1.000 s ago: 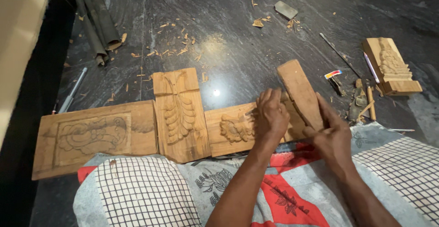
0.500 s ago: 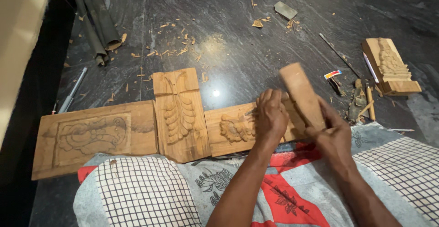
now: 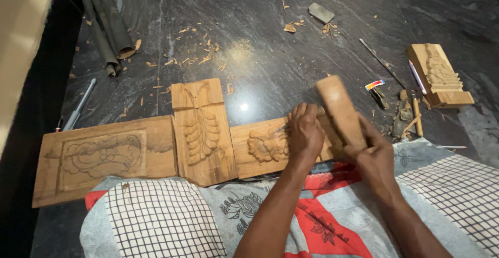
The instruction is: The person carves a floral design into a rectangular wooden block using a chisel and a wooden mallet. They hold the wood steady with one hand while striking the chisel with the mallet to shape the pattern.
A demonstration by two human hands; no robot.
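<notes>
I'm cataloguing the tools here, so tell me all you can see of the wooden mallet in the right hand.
The wooden mallet is a plain, pale-brown block with rounded edges, smooth and uncarved. It is held tilted, its top end up and away from the person. The right hand wraps its lower end, hiding the grip. It hangs above the right end of the carved panel, beside the left hand.

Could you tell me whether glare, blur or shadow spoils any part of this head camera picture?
In the head view, a small bright glare spot sits on the dark polished floor above the carved panels; the wooden mallet in the right hand looks slightly motion-blurred; the left hand and the carved board are sharp; the far left edge falls into deep shadow.
</notes>
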